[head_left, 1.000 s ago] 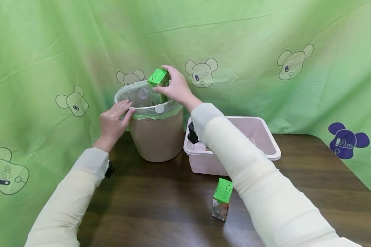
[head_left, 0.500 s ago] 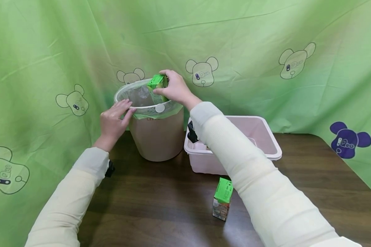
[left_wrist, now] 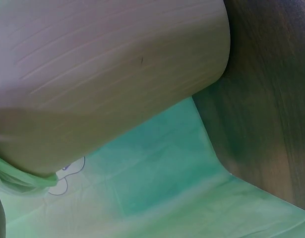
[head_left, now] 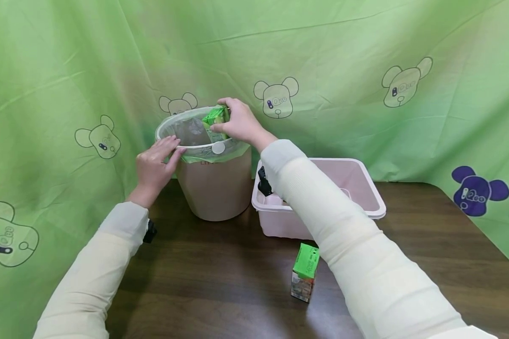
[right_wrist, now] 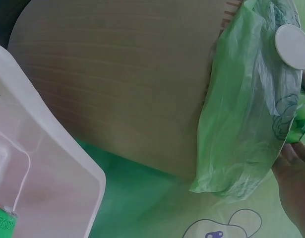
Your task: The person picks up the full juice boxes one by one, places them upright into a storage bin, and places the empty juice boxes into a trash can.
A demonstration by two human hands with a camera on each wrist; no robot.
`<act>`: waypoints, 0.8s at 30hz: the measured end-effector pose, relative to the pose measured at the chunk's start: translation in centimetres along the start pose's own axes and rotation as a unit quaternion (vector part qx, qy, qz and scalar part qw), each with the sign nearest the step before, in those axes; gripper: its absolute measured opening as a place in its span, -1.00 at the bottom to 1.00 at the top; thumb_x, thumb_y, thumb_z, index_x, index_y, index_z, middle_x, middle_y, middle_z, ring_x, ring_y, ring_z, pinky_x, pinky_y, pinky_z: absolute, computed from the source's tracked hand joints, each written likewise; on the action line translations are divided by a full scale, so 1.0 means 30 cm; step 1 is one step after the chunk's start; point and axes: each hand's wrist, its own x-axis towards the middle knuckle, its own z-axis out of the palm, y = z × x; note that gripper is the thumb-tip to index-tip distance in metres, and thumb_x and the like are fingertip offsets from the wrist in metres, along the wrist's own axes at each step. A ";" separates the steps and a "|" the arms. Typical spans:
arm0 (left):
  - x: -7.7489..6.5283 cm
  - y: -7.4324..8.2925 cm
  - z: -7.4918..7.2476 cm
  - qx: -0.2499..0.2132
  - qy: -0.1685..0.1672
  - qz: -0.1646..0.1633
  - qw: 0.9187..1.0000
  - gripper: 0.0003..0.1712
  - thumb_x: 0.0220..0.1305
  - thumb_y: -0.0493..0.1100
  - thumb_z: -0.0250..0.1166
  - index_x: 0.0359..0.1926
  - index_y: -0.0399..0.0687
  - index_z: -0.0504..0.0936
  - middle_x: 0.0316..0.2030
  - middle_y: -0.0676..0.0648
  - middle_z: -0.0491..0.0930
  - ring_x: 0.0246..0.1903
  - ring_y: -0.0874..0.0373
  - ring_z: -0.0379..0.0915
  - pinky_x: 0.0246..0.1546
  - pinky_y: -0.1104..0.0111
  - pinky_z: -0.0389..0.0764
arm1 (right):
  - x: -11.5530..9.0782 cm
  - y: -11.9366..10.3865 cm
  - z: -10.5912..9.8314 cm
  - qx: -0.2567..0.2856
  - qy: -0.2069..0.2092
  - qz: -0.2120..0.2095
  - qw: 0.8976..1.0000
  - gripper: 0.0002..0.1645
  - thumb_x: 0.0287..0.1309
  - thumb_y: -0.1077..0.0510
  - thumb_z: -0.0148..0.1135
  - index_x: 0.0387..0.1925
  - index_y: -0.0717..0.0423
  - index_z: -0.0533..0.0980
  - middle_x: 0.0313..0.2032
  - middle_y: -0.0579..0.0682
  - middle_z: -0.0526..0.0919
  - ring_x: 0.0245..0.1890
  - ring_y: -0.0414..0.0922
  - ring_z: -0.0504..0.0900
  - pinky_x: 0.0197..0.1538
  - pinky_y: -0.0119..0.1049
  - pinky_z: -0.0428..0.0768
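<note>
At the back left stands a tan trash bin [head_left: 214, 193] with a white rim and a green-tinted bag [right_wrist: 241, 114] folded over it. My left hand [head_left: 154, 162] grips the near-left part of the rim, fingertips over the edge. Inside the far-right part of the opening is a green drink carton [head_left: 215, 123], pinched by my right hand [head_left: 242, 123] between thumb and fingers. The carton's top is near rim height and its lower part is hidden behind the rim. A second drink carton [head_left: 304, 273], green-topped, stands on the table in front.
A pale pink plastic tub [head_left: 284, 226] stands right of the bin, partly covered by my right sleeve. A green item [right_wrist: 2, 223] and a white cord [right_wrist: 26, 173] lie in it. Behind the wooden table [head_left: 220, 282] hangs a green curtain with cartoon bears.
My right hand has lowered the carton deeper into the bin's mouth. My left hand stays on the rim, and the second carton has not moved.
</note>
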 end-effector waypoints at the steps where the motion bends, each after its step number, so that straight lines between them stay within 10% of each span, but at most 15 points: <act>1: 0.000 -0.001 0.000 0.000 0.001 0.001 1.000 -0.65 0.29 -0.05 0.29 -0.14 -0.29 0.72 -0.12 -0.25 0.66 -0.11 -0.15 0.63 0.03 0.10 0.57 | 0.000 -0.001 0.000 -0.001 0.000 -0.002 1.000 -0.14 0.09 -0.01 0.43 0.36 0.13 0.28 0.24 0.05 0.40 0.10 -0.12 0.40 0.12 -0.36 0.40; 24: -0.006 -0.014 -0.009 -0.009 0.008 -0.008 1.000 -0.72 0.22 -0.15 0.36 -0.14 -0.28 0.73 -0.12 -0.21 0.67 -0.10 -0.13 0.63 0.05 0.12 0.56 | -0.101 0.003 -0.063 0.016 -0.006 -0.067 0.998 -0.17 0.12 0.03 0.41 0.36 0.13 0.28 0.28 0.03 0.39 0.24 -0.08 0.40 0.23 -0.33 0.37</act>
